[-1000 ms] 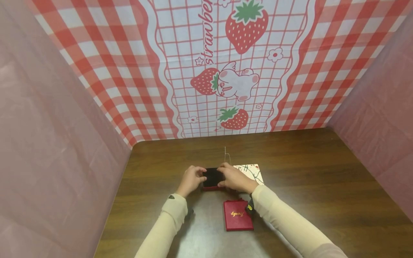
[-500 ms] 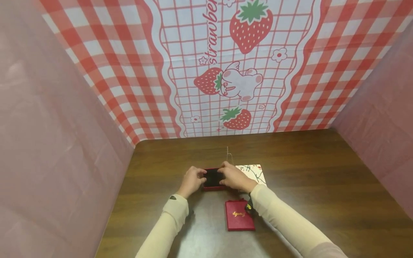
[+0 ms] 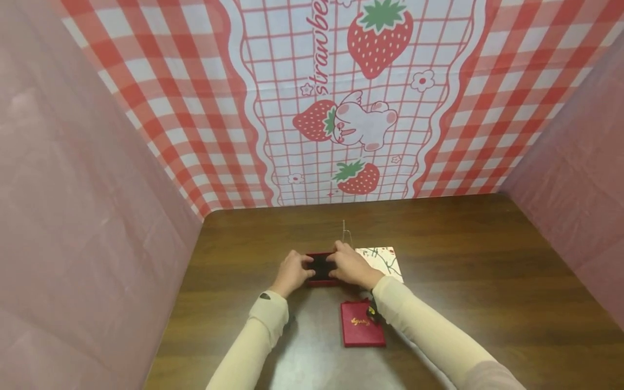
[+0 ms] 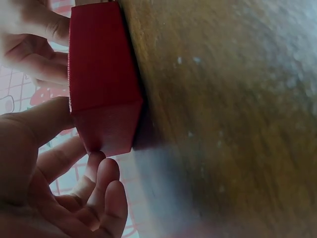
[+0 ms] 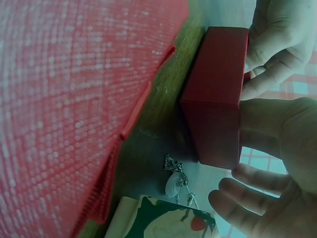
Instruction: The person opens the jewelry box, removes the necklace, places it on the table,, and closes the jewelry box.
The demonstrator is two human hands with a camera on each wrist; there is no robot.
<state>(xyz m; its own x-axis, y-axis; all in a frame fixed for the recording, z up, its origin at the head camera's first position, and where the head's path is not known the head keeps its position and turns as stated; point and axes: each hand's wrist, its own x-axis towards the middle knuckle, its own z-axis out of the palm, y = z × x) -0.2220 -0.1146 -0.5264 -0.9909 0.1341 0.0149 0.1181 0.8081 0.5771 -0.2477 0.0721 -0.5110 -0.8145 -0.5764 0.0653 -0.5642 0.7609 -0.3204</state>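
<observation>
A red box (image 3: 319,283) lies on the table with its top uncovered and a black insert (image 3: 320,268) inside. My left hand (image 3: 291,272) holds the insert's left end, thumb and index finger reaching over the rim. At the right end, my right hand (image 3: 352,265) does the same. In the left wrist view, the left hand's other fingers curl loosely beside the red wall (image 4: 101,54). The right wrist view shows the right hand's spare fingers (image 5: 247,193) beside the box. Both hands' inner fingertips are hidden by the walls.
A flat red gift bag (image 3: 363,331) with gold lettering lies nearer me. Right of the box is a floral-patterned card or box (image 3: 385,262), partly under my right wrist. A silver chain necklace (image 5: 181,181) with a pale pendant lies beside it. A strawberry-print cloth (image 3: 312,135) hangs behind the table.
The black insert sits lower in the red box, with more of the red far rim showing. Both hands have stayed at its ends, fingertips now deeper inside.
</observation>
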